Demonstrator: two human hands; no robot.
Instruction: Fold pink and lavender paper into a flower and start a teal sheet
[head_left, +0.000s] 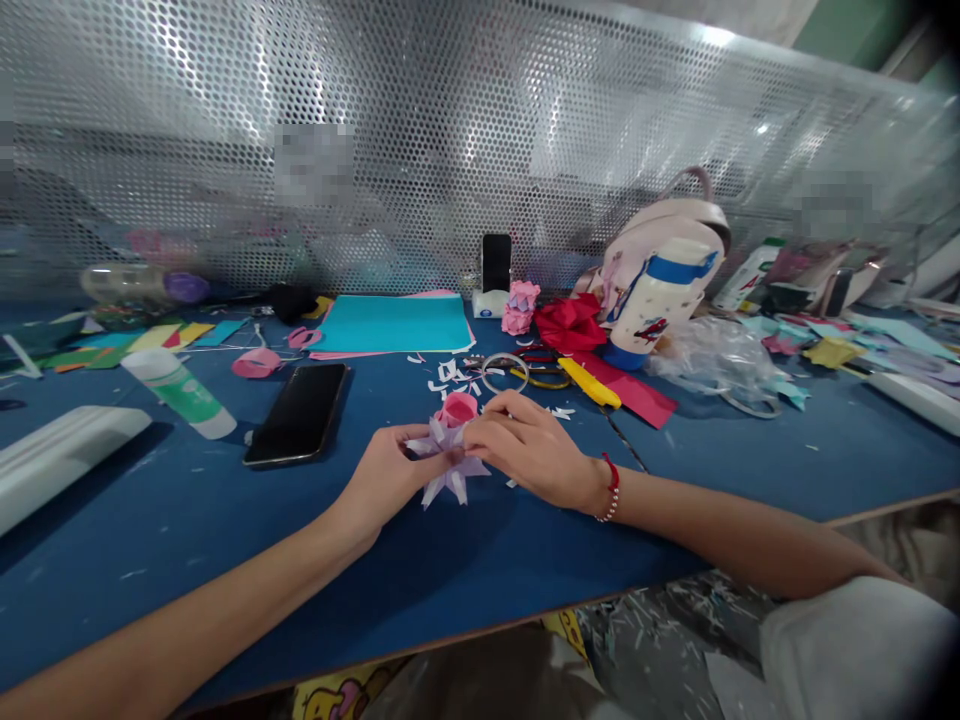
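A pale purple paper flower (448, 487) with pointed petals is held between both hands, just above the blue table. My left hand (390, 475) pinches it from the left, thumb across its middle. On its right side, the fingers of my right hand (529, 448) are closed at the petals; whether they grip anything besides the flower is hidden. Right behind the flower is a pink paper roll (457, 408), touching or very near it; I cannot tell which. White paper scraps (450, 373) and a clear tape ring (505, 373) lie beyond my hands.
To the left are a black phone (298, 414), a glue stick (180, 393) and a long white case (67, 455). Turquoise sheets (394, 323) lie at the back. On the right are a yellow cutter (590, 382), red paper (626, 390), a bottle (660, 300) and a plastic bag (712, 360).
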